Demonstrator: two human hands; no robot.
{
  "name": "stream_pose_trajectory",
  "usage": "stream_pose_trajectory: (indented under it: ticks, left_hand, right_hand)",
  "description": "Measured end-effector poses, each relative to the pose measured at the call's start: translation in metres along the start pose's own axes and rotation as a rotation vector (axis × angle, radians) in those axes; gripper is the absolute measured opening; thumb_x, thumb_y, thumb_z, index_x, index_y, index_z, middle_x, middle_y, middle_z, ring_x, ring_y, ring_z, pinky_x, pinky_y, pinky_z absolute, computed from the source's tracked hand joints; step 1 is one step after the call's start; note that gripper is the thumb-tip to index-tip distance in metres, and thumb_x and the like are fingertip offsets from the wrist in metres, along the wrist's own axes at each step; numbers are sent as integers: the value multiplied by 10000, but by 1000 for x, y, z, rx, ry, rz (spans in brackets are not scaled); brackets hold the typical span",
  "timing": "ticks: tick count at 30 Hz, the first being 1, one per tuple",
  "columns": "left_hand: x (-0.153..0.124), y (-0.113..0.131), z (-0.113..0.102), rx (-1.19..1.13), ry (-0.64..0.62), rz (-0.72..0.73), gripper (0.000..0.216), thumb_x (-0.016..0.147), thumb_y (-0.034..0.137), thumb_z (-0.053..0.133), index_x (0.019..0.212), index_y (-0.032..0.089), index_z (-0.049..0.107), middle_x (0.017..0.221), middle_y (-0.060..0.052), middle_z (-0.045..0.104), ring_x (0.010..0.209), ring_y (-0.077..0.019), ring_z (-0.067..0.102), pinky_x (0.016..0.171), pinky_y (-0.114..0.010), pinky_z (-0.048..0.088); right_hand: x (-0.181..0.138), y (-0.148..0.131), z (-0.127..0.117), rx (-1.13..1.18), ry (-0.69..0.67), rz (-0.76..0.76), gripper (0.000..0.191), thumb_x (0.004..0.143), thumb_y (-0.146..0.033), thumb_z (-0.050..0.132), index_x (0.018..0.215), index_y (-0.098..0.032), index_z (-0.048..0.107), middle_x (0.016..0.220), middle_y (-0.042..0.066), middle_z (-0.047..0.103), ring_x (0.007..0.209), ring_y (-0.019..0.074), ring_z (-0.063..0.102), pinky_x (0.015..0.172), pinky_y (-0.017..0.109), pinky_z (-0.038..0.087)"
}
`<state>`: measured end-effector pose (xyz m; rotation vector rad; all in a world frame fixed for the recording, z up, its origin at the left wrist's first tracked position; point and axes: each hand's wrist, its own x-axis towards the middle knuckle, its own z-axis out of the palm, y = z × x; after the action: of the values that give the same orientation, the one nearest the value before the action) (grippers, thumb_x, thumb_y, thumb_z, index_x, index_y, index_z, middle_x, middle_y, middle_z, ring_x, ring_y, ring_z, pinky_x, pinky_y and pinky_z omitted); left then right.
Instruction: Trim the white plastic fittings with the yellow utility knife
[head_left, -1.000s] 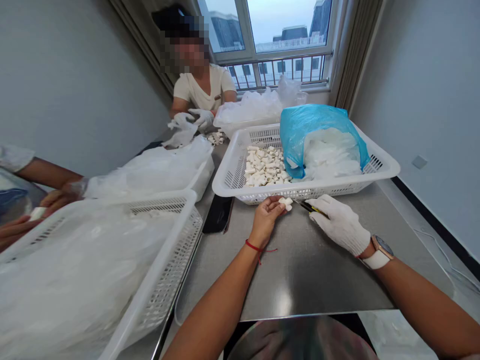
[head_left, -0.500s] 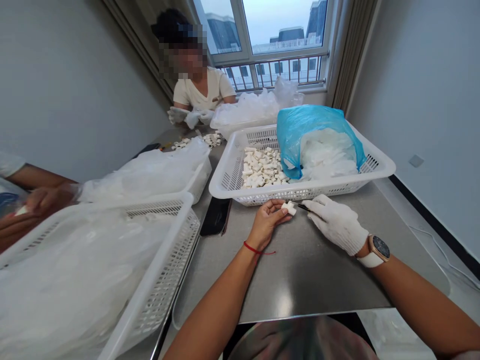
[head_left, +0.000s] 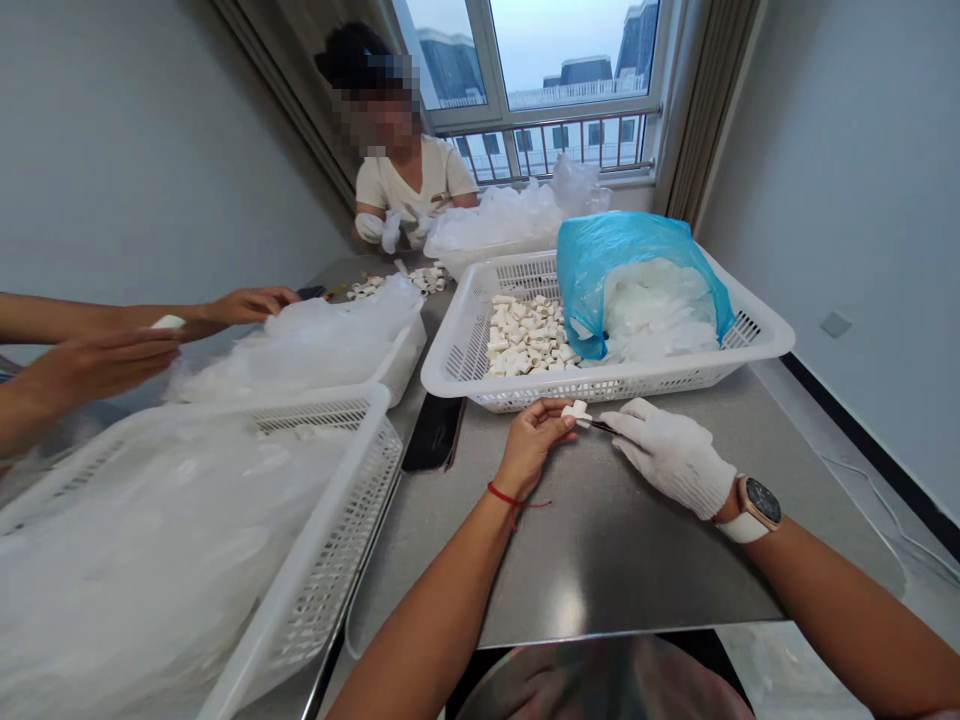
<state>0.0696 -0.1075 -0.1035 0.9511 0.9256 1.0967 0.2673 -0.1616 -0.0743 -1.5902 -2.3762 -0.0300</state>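
Observation:
My bare left hand (head_left: pixel 534 440) pinches a small white tube piece (head_left: pixel 576 410) just in front of the white basket (head_left: pixel 465 350). My right hand (head_left: pixel 667 450), in a white glove, grips a thin dark tool (head_left: pixel 598 425) whose tip touches the white piece. The basket holds several white tube pieces (head_left: pixel 525 335) and a blue plastic bag (head_left: pixel 630 265) with white material inside. Both hands hover over the steel table (head_left: pixel 622 560).
A black phone (head_left: pixel 435 432) lies left of my hands. Two more white baskets (head_left: pixel 330 560) with clear bags stand at the left. A person's bare hands (head_left: pixel 97 360) work at the far left; another person in white gloves (head_left: pixel 390 225) sits at the far end.
My right hand has brought the tool's tip in against the white piece. The person on the left has raised both hands and reached over the bags.

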Motion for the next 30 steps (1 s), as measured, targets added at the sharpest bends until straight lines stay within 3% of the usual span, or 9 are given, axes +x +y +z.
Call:
stream_pose_trajectory:
  ticks: [14,19,25,30]
  left_hand:
    - [2,-1,0,6,-48,-2,331,583,273,839,852,121,723,834,-65,733,747,-160,668,733,-304,556]
    - [5,-1,-2,-21,-17,1,356,545,285,859,832,124,724,800,-57,733,712,-147,662,731,-309,560]
    - [7,-2,-3,-7,-87,22,348,565,283,852,847,118,732,836,-76,738,707,-150,665,700,-304,562]
    - [10,-5,-4,-29,-67,29,329,559,270,855,819,116,725,801,-67,732,692,-142,656,688,-294,556]
  right_hand:
    - [-1,4,3,-96,83,10,339,971,-335,420,1263,-261,576,1062,36,639,793,127,611,573,255,369]
    - [-1,3,0,-36,51,-51,329,973,-335,421,1253,-271,581,1051,26,640,820,134,614,605,247,402]
    - [0,9,2,-26,122,-9,332,960,-326,432,1232,-232,599,1075,56,640,828,155,616,647,253,448]
    - [0,8,2,26,63,-66,335,962,-325,433,1248,-244,586,1095,53,642,877,158,623,694,250,469]
